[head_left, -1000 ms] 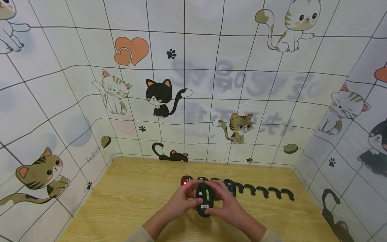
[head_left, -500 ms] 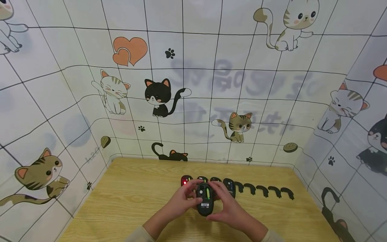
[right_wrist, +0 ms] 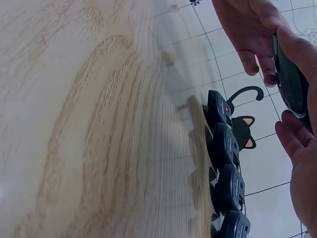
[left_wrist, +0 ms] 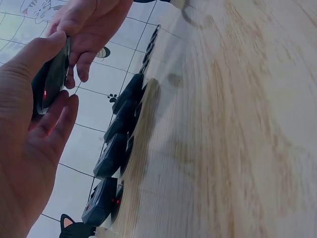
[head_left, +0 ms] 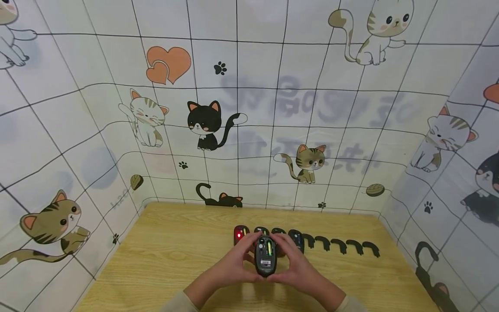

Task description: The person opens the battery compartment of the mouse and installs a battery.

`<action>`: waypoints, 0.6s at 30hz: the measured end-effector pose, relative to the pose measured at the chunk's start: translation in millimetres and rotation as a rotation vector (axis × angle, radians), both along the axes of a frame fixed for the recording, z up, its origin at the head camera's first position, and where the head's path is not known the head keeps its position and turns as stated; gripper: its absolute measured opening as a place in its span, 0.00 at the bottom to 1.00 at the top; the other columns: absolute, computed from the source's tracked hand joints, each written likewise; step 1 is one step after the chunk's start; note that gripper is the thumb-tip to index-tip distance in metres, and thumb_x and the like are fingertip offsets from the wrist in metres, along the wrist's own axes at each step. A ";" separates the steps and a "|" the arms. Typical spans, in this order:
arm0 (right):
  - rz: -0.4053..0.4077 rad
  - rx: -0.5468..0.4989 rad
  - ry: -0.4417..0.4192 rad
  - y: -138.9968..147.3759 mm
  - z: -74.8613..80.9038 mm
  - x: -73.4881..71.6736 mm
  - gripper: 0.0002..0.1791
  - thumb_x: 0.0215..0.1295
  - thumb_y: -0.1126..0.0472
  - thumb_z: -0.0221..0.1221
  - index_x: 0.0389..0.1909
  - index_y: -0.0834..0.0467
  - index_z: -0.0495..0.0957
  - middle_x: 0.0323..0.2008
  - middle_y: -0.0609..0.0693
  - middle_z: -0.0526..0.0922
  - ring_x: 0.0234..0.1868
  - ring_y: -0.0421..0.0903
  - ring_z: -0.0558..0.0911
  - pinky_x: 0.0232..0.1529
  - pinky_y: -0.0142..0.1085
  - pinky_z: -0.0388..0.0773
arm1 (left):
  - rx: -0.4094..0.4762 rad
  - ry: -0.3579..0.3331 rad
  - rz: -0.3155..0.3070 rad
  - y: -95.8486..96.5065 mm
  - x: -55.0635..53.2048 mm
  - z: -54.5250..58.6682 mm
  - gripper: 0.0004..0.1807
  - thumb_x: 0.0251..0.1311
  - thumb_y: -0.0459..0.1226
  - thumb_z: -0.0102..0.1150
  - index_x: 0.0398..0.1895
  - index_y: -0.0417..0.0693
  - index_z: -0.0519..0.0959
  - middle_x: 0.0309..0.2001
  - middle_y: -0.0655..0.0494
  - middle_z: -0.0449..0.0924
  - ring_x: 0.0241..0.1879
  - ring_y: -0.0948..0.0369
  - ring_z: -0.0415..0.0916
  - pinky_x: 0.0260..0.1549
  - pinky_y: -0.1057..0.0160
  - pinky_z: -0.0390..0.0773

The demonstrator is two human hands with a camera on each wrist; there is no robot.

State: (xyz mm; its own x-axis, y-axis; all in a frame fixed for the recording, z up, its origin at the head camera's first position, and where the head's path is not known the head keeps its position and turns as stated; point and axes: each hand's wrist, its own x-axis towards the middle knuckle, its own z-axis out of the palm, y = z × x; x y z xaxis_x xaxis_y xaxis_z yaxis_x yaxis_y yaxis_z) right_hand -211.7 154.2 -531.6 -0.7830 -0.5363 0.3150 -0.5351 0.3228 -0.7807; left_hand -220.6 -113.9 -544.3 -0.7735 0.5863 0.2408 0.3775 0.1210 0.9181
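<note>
In the head view a black computer mouse [head_left: 266, 262] is held up above the table, its underside facing me. Its battery compartment is uncovered, and a green-and-yellow battery [head_left: 269, 248] shows inside. My left hand [head_left: 238, 263] grips the mouse's left side, thumb at the near end and fingers at the far end. From the other side my right hand [head_left: 298, 265] holds it the same way. A red light glows on the mouse [left_wrist: 58, 74] in the left wrist view. Part of the right hand's fingers is hidden behind the mouse.
Behind the hands several more mice stand in a row, among them one with a red light [head_left: 240, 232] and one at the right end [head_left: 296, 241]. Several black curved covers [head_left: 338, 246] continue the row rightward on the wooden table [head_left: 175, 242]. Cat-printed sheeting [head_left: 249, 108] encloses the table.
My left thumb has moved from the mouse's underside down to its near end. The right thumb has stayed near that end. The mouse tilts slightly differently and remains between both hands.
</note>
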 end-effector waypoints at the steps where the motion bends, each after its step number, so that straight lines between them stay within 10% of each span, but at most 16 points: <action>1: 0.000 -0.001 -0.002 -0.4 0.1 -0.4 0.59 0.54 0.47 0.85 0.85 0.46 0.64 0.76 0.48 0.69 0.70 0.50 0.76 0.63 0.48 0.85 | -0.018 0.030 0.007 -0.6 0.0 -0.2 0.63 0.53 0.31 0.88 0.88 0.60 0.57 0.79 0.55 0.64 0.63 0.53 0.78 0.59 0.60 0.86; 18: 0.066 0.130 0.070 -20.5 1.2 -24.9 0.60 0.58 0.43 0.83 0.87 0.49 0.61 0.78 0.44 0.66 0.77 0.51 0.72 0.73 0.56 0.77 | -0.239 0.262 0.137 -30.3 -10.1 5.6 0.61 0.50 0.48 0.91 0.86 0.60 0.62 0.76 0.64 0.70 0.70 0.60 0.73 0.70 0.45 0.79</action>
